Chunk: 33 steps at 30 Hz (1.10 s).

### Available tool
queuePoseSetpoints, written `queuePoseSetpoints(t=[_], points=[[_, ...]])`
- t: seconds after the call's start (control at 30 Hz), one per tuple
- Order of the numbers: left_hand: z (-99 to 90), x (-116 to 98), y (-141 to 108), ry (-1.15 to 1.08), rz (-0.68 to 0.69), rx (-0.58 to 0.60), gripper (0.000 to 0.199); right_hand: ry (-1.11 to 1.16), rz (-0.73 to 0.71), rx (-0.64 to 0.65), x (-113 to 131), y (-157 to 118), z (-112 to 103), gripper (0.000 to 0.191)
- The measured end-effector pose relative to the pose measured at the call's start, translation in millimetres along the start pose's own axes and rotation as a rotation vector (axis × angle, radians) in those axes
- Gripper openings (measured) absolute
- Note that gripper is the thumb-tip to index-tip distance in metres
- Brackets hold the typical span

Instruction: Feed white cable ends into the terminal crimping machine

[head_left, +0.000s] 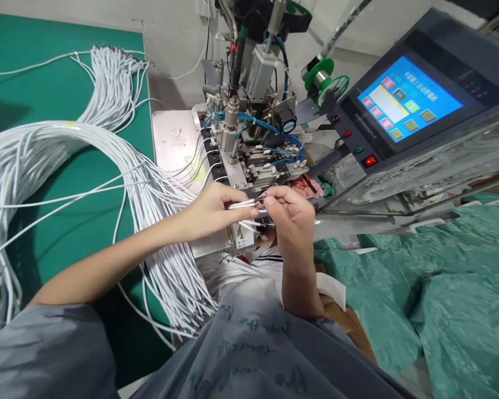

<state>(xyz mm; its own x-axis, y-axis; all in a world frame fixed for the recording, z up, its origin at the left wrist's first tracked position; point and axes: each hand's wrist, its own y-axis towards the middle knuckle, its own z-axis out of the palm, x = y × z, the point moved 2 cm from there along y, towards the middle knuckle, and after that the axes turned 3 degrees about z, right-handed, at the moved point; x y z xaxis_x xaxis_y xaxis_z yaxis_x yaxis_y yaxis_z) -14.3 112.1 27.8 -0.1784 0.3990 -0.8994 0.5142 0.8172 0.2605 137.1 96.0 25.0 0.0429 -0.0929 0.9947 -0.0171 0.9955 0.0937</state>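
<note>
The left hand (222,206) had its thumb and fingers pinched close on a few thin round white cables (242,205), though I cannot tell just how many. The right hand (290,213) had its thumb and first finger nearly closed at the small dark metal ends (259,200) of those cables, with its other fingers curled in. The held cables were between the two hands, just in front of the grey metal machine with blue tubes (232,133). A big bundle of long white cables (135,172) ran across the flat green worktop (58,41) and under the left arm (128,249). To do this well, the left hand needed a firm but soft grip near the ends, so the cables lay side by side and did not roll. The right hand needed a gentle touch, since such little ends looked easy to bend, and the long tails were best left slack so nothing tugged
</note>
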Motion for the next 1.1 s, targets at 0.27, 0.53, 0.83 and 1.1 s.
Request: queuePoseSetpoints(t=[0.27, 0.53, 0.83, 1.1], points=[[0.3, 5, 0, -0.095, -0.035, -0.134, 0.013, 0.099, 0.042, -0.053, -9, 2, 1, 0.004], [0.6, 1, -1, -0.107, -0.016, -0.127, 0.018, 0.208, 0.136, -0.066, -8, 0, 3, 0.015], [-1.1, 0, -2, -0.067, 0.025, -0.082, 0.023, 0.242, 0.190, -0.051, -9, 1, 4, 0.015], [-1.3, 0, -2, -0.131, 0.000, -0.047, 0.028, 0.245, 0.168, -0.017, -13, 2, 3, 0.010]])
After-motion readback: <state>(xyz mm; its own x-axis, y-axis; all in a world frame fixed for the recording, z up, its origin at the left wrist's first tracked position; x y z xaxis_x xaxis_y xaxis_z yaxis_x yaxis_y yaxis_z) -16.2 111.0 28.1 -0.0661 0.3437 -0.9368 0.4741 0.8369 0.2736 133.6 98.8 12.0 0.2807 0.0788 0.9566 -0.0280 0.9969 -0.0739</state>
